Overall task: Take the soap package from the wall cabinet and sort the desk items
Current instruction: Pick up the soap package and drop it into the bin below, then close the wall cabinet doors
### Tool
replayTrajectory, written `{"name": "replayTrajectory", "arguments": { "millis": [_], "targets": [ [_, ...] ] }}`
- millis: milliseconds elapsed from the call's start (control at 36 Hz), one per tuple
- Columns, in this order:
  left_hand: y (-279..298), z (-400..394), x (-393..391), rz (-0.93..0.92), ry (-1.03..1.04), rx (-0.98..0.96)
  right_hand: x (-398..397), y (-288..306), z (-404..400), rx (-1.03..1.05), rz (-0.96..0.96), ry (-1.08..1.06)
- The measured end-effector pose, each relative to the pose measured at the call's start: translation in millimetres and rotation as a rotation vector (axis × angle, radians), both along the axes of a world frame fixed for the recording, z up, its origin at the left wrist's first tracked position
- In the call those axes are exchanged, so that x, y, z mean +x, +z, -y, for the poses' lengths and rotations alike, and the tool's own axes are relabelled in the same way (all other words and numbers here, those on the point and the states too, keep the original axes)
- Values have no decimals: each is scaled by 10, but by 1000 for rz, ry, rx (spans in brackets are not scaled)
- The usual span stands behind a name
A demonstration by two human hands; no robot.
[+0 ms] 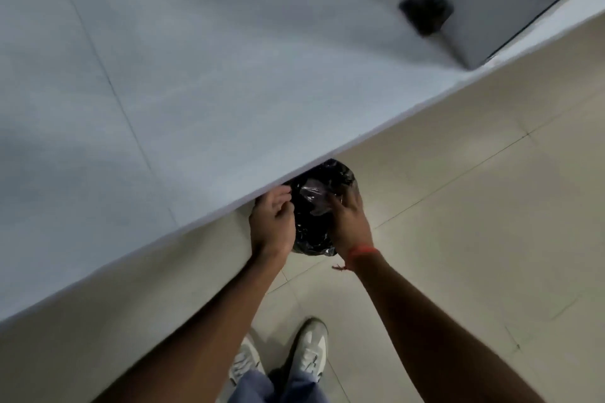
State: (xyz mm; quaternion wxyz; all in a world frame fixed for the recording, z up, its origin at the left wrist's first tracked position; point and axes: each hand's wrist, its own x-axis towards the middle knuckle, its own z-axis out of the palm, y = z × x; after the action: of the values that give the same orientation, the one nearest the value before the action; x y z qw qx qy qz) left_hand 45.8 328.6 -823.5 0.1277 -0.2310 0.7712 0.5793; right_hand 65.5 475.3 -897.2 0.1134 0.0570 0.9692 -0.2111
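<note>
Both our forearms reach out from the lower edge of the view, above our blue trouser legs (278, 386) and our white shoes (311, 350); a red thread (361, 252) is tied around the right wrist. We stand at the edge of a white desk (163, 108), with pale floor tiles (458, 206) under us.

Our left hand (271, 222) and our right hand (350, 222) meet over a bin lined with a black plastic bag (314, 235), which stands half under the desk edge. The left fingers are curled together, but we cannot tell if they pinch something; the right fingers are spread and seem to press a piece of clear, crinkled film (314, 199) toward the bag, though whether they really grip it is not sure.

The soap package itself we cannot find in the view, and the wall cabinet neither; the film may be a wrapper, but this is only our guess. We judge that we are throwing away waste, so the sorting is somewhere in progress; how much is left we cannot say, because the visible desk part shows only a dark, blurred, square object (425, 8) far away.

The bag is glossy and wrinkled; the desk is matte and smooth, with thin seams; the tiles are smooth, with narrow joints.
</note>
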Motion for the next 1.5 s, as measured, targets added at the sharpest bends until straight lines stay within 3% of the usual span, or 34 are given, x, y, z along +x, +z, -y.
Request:
{"name": "replayTrajectory", "arguments": {
  "millis": [56,111,333,611,833,1194,1500],
  "targets": [
    [-219,1,-26,7,-8,9,-55,-402,23,83,326,90],
    [-311,19,1,25,-26,7,-44,-539,58,39,467,33],
    [284,70,134,82,-73,-26,95,349,-73,-190,74,-92],
    [2411,136,213,90,-311,-51,177,2843,-45,-459,-58,-290],
    [4218,481,253,-233,-237,-43,240,4683,257,-653,-293,-294],
    [7049,1060,747,-782,-178,-29,832,7491,623,-734,-758,-136],
    [8401,898,1160,-1087,-185,-10,1165,9025,659,-702,-1076,-30]
  ]
}}
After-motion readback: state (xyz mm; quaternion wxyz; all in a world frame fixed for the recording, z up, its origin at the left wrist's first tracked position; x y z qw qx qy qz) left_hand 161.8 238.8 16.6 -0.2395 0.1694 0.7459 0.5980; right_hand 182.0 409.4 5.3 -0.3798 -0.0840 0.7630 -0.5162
